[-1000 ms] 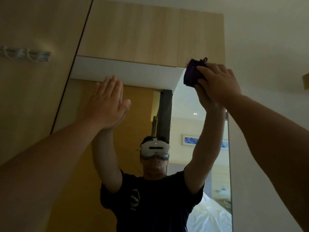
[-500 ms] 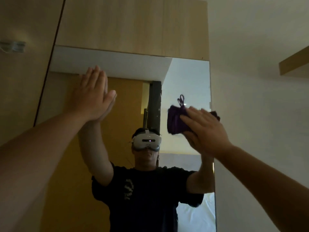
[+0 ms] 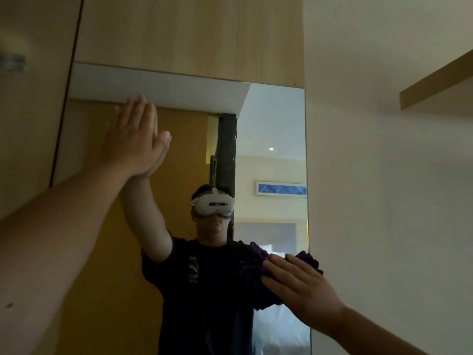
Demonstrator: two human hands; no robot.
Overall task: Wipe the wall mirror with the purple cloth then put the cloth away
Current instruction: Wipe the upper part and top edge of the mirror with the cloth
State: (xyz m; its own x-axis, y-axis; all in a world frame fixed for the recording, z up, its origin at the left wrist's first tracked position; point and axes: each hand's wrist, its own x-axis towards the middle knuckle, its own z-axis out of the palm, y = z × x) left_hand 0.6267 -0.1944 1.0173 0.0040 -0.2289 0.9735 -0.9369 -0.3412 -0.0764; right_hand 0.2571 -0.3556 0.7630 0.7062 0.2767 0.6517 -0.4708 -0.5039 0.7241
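Observation:
The tall wall mirror (image 3: 271, 119) is set into a wooden panel straight ahead. My right hand (image 3: 299, 290) presses the bunched purple cloth (image 3: 256, 267) flat against the glass near the mirror's right edge, low in the view. Part of the cloth is hidden under my palm. My left hand (image 3: 135, 139) rests flat on the glass at the upper left, fingers straight and together, holding nothing. The mirror reflects a person in a dark shirt with both arms raised.
Wooden panelling (image 3: 189, 34) runs above and to the left of the mirror. A plain cream wall (image 3: 384, 201) adjoins the mirror's right edge, with a wooden shelf (image 3: 435, 88) jutting out high on the right. A metal hook rail (image 3: 12, 62) sits at far left.
My right hand has swept the cloth down the right side of the mirror, from the top edge to low on the glass. My left hand has stayed flat on the glass.

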